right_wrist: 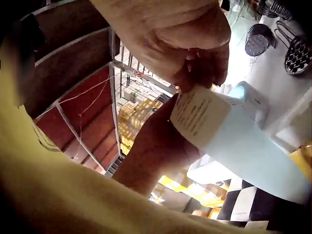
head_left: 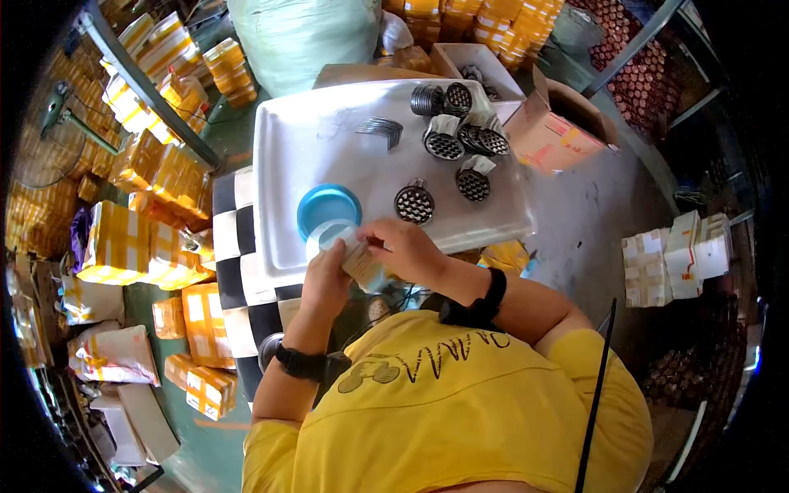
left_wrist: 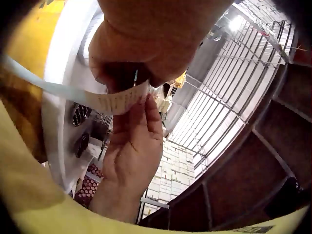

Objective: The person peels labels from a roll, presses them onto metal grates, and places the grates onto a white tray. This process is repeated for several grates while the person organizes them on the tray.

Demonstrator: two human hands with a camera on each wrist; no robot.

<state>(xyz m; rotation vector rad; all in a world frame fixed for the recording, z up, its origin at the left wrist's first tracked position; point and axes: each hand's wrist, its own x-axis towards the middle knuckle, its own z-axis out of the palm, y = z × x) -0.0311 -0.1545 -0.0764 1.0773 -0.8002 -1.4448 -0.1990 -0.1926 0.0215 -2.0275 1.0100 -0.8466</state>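
A pale blue-white strip of printed labels (right_wrist: 202,114) runs between my two hands, close to the yellow shirt. My left hand (head_left: 326,281) grips the strip from the left, fingers wrapped at its edge. The fingertips of my right hand (head_left: 408,251) pinch the printed end; in the left wrist view the right hand (left_wrist: 134,151) meets the label from below. Just beyond the hands, a round blue tub (head_left: 302,209) stands on the white tray (head_left: 279,164). Right of it lies a dark perforated metal piece (head_left: 413,204) with a wire handle.
More perforated metal pieces (head_left: 445,145), some with paper tags, lie at the tray's right side. Bent metal wires (head_left: 380,127) sit near its middle. An open cardboard box (head_left: 563,131) stands to the right. Taped yellow cartons (head_left: 123,238) are stacked on the left.
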